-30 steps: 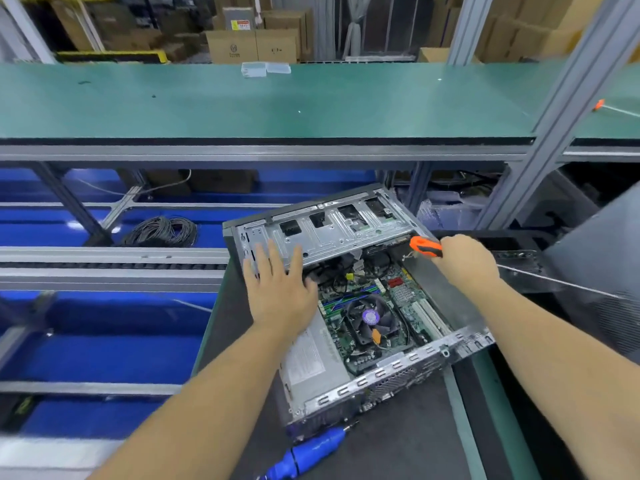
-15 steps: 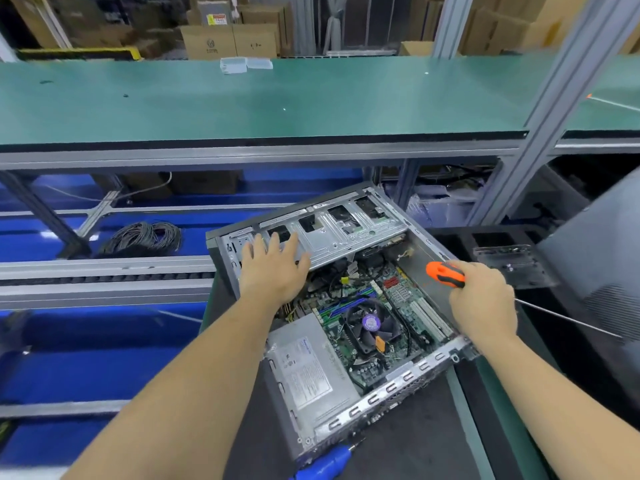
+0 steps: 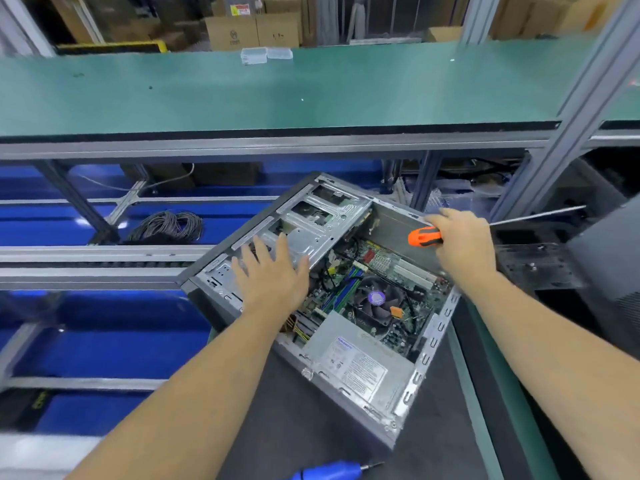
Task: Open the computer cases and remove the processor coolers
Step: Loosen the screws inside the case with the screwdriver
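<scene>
The right hand [image 3: 462, 245] grips an orange-handled screwdriver [image 3: 425, 237], fingers curled round the handle, its long metal shaft pointing away to the right, while the left hand [image 3: 273, 277] lies flat with fingers spread on the metal drive cage [image 3: 313, 225] of the open computer case [image 3: 346, 386]. A blue electric screwdriver [image 3: 332, 471] lies on the dark mat near the case's near corner, a coil of black cable [image 3: 168, 226] sits to the left below the green shelf [image 3: 277, 91], and a removed dark side panel [image 3: 609, 258] stands at the right. The processor cooler [image 3: 377, 299], a black fan with a purple hub, sits on the motherboard between the two hands, untouched, beside the grey power supply [image 3: 356, 367]. Both forearms reach forward over the case.
</scene>
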Demonstrator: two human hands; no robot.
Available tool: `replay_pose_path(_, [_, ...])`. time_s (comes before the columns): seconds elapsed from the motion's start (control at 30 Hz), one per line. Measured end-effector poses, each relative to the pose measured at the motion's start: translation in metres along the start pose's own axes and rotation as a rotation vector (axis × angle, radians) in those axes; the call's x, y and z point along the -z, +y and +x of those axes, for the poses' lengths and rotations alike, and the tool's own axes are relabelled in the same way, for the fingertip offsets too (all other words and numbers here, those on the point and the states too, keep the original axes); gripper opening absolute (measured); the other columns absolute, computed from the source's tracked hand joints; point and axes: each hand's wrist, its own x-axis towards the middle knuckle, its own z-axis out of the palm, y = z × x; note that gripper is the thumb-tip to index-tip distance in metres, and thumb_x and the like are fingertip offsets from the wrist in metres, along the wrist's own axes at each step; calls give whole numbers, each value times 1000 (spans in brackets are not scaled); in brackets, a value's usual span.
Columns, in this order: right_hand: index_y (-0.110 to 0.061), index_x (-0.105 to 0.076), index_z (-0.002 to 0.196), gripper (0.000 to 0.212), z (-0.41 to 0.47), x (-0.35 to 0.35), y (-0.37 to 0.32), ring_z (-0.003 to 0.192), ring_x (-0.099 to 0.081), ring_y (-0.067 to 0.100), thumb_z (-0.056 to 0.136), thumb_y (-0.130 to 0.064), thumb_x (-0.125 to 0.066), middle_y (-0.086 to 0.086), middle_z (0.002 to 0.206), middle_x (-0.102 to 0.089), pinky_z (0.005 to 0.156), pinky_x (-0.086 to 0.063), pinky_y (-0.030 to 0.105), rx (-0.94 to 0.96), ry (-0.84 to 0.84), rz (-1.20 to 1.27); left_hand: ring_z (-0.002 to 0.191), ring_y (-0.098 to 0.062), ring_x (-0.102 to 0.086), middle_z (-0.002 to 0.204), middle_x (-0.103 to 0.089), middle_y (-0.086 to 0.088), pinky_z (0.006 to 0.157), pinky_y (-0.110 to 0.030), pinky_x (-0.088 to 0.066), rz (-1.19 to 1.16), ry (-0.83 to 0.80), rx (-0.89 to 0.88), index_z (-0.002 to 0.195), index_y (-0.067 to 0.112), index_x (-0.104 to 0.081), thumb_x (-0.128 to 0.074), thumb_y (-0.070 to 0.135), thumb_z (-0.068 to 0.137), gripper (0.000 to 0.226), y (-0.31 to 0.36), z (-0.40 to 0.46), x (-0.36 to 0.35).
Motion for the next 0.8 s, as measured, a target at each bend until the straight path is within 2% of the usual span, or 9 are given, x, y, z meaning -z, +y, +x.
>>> replay_pose_path(0.1, [-23,-65,126,55,-44,4,-17,115,-52,38,75,-5,-70,11,129,-58,90,-40,47,-138,30,48,153,-39,4,168,2,-10,122,-58,1,102,-32,-132,158,39,-5,-12,78,91,78,-13,31,13])
replay_pose_path(0.23, [-38,-50,142,67,-92,4,-57,141,-30,38,83,-9,-61,15,156,-33,97,-43,54,-396,-46,224,152,-40,10,167,13,-3,120,-62,3,105,-144,-77,157,45,1,-6,99,69,104,-25,53,15])
replay_pose_path(0.33, [-38,-52,142,69,-100,4,-73,142,-27,40,82,-5,-58,12,158,-32,95,-46,53,-446,-33,259,152,-40,10,167,14,-8,119,-63,2,74,-114,-53,156,47,1,-2,104,59,113,-27,55,11])
replay_pose_path(0.5, [-35,-65,129,60,-92,3,-71,134,-31,46,81,1,-59,8,152,-44,91,-43,51,-424,-36,259,151,-39,-1,167,0,-11,118,-62,-2,74,-81,-19,154,39,-25,-1,103,60,117,-28,51,12])
replay_pose_path(0.6, [-34,-67,125,60,-82,0,-64,130,-33,45,80,5,-55,6,149,-47,92,-41,50,-370,-39,267,150,-41,-1,166,-1,-14,118,-62,-4,92,-86,24,153,36,-28,-2,99,66,111,-27,41,12])
replay_pose_path(0.7, [-28,-70,121,58,-62,-4,-49,130,-36,42,78,8,-56,6,147,-50,99,-39,49,-277,-66,254,149,-43,-5,166,-3,-17,116,-62,-7,83,-56,110,153,33,-30,-3,95,72,105,-25,24,9])
replay_pose_path(0.8, [-21,-71,118,49,-28,-8,-32,133,-40,37,79,6,-57,9,143,-53,108,-36,46,-92,-137,228,144,-49,-14,163,-12,-23,113,-66,-11,111,-3,236,150,29,-39,-6,90,77,101,-18,-2,3])
